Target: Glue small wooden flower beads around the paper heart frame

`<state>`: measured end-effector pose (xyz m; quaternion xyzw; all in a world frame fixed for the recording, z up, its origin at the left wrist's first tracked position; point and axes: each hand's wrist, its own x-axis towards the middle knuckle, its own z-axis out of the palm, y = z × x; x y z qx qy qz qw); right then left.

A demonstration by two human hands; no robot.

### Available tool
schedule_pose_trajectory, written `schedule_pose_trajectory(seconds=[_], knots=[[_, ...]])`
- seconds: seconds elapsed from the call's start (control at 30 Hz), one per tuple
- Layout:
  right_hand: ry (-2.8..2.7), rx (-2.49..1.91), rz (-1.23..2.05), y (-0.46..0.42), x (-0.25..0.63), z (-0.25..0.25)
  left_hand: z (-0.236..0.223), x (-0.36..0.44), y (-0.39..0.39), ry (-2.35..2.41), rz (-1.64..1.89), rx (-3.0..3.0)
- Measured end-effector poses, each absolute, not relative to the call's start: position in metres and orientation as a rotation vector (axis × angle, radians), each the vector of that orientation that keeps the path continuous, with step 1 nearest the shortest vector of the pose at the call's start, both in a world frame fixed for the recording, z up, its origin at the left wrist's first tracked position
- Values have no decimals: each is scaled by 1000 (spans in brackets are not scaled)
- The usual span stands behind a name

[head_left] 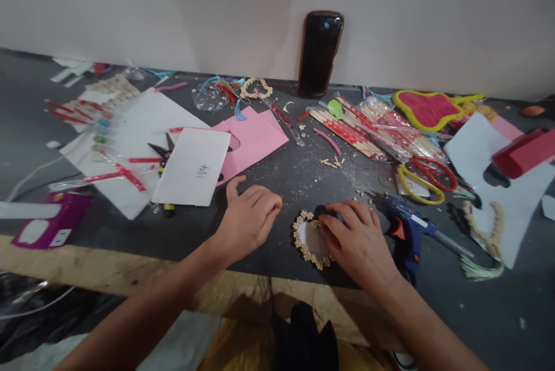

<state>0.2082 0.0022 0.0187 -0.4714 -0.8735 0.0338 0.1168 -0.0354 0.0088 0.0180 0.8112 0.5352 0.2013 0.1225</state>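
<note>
Wood-edged disc (309, 236) lies on the dark worktop (169, 238), near its front edge. Right hand (359, 241) touches the disc's right side; whether its grip pinches cannot be told. Left hand (247, 221) is apart, fingers curled, grip contents hidden. Glue gun (411, 244) lies beside the right hand.

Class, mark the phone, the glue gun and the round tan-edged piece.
Phone (321, 54), head view: dark screen.
Glue gun (410, 239), head view: blue handle.
Round tan-edged piece (311, 238), head view: pale centre.
</note>
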Motion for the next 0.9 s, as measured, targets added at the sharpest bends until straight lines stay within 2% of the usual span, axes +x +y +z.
schedule_pose_trajectory(seconds=[0.6,0.9], knots=[[-2477,-1369,237,-2,215,17,20,-20,1,1383,765,2471],[-2216,-1489,61,-21,269,26,17,-44,-9,1548,907,2357]])
